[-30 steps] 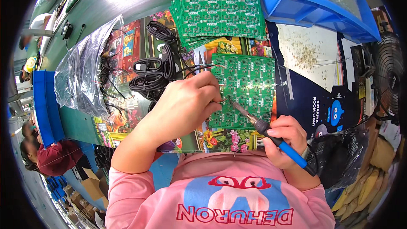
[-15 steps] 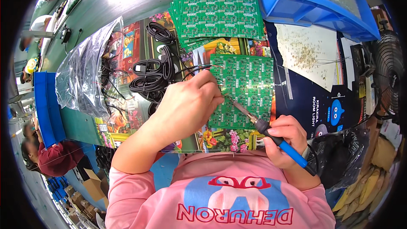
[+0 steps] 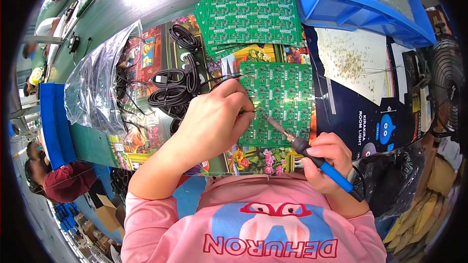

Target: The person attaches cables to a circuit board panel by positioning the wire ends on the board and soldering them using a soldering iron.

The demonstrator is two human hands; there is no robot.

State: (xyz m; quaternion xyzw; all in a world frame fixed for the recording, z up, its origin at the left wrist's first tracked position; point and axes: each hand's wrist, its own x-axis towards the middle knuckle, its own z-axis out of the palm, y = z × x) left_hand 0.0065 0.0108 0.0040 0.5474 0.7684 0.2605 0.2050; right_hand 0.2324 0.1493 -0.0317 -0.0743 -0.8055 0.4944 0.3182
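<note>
My right hand [image 3: 327, 158] is closed around the blue and black handle of a soldering iron [image 3: 312, 153]. Its tip points up and left, at the middle of a green circuit board panel [image 3: 292, 100] lying flat before me. At the panel's left edge my left hand [image 3: 219, 114] is closed, thumb and forefinger pinching the thin wire end of a black cable; the fingers hide most of it. Another black cable [image 3: 229, 76] ends in fine coloured wires at the panel's upper left corner. Coiled black cables [image 3: 170, 95] lie left of my left hand.
Behind the panel rises a stack of similar green panels [image 3: 251, 14]. A blue bin [image 3: 336, 5] stands far right, near a paper sheet [image 3: 341, 63] strewn with small bits. To the left lies a clear plastic bag [image 3: 95, 87] with cables; a fan [image 3: 446, 78] is at right.
The fingertips of my left hand have drawn back slightly left, and the panel has shifted a little left. The soldering iron has moved only slightly, its tip still over the panel.
</note>
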